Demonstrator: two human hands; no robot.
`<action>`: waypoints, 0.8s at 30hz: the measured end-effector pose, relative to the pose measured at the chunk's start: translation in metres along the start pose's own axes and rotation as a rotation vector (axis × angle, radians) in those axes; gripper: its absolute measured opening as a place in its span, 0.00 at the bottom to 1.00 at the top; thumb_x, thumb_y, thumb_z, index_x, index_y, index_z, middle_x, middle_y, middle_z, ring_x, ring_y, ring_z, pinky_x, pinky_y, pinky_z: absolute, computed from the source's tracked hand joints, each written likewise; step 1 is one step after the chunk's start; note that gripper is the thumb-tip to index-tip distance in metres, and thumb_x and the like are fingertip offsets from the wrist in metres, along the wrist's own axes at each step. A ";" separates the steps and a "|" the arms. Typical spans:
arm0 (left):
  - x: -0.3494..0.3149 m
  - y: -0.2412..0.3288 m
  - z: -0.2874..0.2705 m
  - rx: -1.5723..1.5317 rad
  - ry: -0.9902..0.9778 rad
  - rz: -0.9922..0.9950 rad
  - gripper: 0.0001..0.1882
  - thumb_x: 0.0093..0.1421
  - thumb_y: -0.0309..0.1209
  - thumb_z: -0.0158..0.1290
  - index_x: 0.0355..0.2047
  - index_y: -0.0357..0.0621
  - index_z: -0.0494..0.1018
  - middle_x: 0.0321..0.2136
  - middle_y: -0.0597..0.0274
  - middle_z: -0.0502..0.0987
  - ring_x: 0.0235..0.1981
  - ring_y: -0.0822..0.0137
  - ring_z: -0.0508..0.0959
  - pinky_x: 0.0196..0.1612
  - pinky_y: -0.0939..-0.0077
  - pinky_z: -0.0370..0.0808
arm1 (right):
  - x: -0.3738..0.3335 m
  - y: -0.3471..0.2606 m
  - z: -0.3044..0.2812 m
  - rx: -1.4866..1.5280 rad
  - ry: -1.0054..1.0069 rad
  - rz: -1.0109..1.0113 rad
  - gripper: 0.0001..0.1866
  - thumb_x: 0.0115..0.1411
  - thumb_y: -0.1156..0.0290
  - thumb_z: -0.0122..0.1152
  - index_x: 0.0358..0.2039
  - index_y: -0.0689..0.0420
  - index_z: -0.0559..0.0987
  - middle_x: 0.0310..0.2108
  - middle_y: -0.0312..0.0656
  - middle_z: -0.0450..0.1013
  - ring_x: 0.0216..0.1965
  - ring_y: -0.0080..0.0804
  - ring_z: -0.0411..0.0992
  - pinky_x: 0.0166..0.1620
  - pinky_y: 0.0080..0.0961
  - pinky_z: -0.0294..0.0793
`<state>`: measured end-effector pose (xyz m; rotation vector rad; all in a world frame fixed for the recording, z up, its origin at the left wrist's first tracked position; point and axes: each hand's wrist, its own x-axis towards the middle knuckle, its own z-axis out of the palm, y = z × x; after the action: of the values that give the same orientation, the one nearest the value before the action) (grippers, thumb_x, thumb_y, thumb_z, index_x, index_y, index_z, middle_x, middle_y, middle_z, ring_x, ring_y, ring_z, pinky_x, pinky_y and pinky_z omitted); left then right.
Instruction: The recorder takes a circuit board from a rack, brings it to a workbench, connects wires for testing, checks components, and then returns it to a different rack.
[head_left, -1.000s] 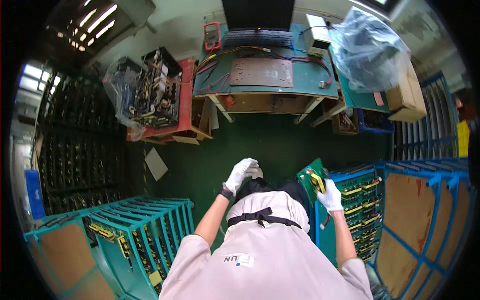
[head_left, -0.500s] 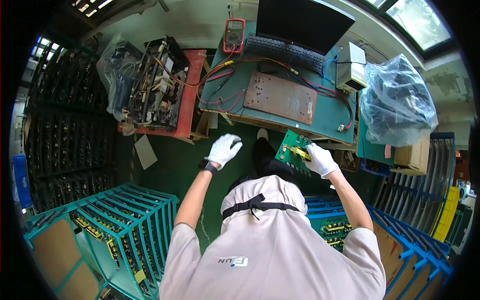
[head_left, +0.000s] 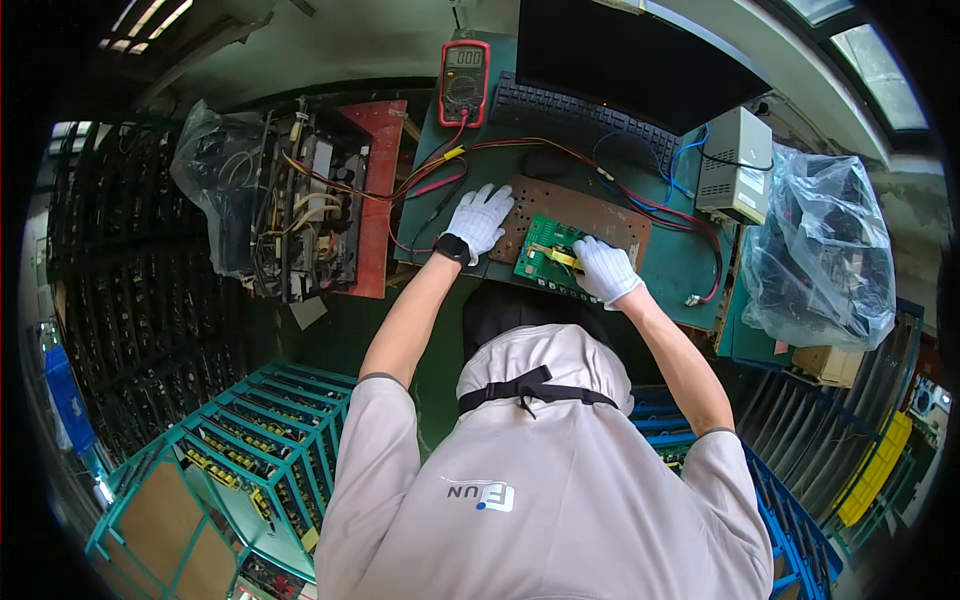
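Note:
My right hand [head_left: 606,271], in a white glove, is closed on a green circuit board [head_left: 541,236] with yellow parts. The board is over the near part of a brown perforated plate [head_left: 622,222] on the workbench; I cannot tell whether it touches the plate. My left hand [head_left: 480,220], also gloved, lies with fingers stretched out at the plate's left edge and holds nothing. Beside it run test leads [head_left: 437,184] from a red multimeter [head_left: 464,84], which stands at the back of the bench.
A monitor [head_left: 630,70] and keyboard [head_left: 540,107] occupy the bench's back, with a white box-shaped device [head_left: 735,165] to their right. Wires [head_left: 690,215] cross the bench. A plastic-wrapped object [head_left: 815,250] sits at right, opened equipment [head_left: 312,200] at left. A teal rack [head_left: 290,420] of boards stands behind me.
I have moved closer to the bench. My right hand has carried the circuit board from in front of the bench to over the brown plate. My left hand has come to the plate's left edge.

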<state>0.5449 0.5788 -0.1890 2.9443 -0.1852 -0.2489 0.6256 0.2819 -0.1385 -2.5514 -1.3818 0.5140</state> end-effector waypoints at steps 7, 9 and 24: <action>0.013 -0.016 0.011 0.020 -0.101 0.050 0.37 0.58 0.40 0.65 0.68 0.51 0.68 0.72 0.62 0.62 0.71 0.51 0.63 0.68 0.48 0.64 | 0.038 -0.005 0.003 -0.013 -0.054 0.024 0.14 0.55 0.68 0.68 0.39 0.58 0.75 0.38 0.52 0.76 0.40 0.52 0.80 0.38 0.49 0.80; 0.012 -0.018 0.012 0.006 -0.082 0.056 0.37 0.58 0.40 0.65 0.68 0.51 0.68 0.72 0.62 0.63 0.70 0.52 0.64 0.68 0.49 0.65 | 0.044 -0.005 0.004 -0.002 -0.104 0.045 0.18 0.55 0.66 0.69 0.41 0.58 0.74 0.40 0.53 0.76 0.41 0.54 0.79 0.40 0.50 0.79; 0.013 -0.021 0.013 0.030 -0.076 0.069 0.38 0.57 0.42 0.66 0.67 0.53 0.68 0.70 0.63 0.65 0.69 0.53 0.65 0.68 0.49 0.65 | 0.065 -0.013 -0.010 -0.048 -0.215 0.083 0.15 0.57 0.69 0.66 0.42 0.59 0.76 0.41 0.54 0.77 0.43 0.56 0.79 0.42 0.50 0.80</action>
<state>0.5576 0.5950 -0.2077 2.9533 -0.3035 -0.3517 0.6525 0.3437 -0.1385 -2.6663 -1.3740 0.7998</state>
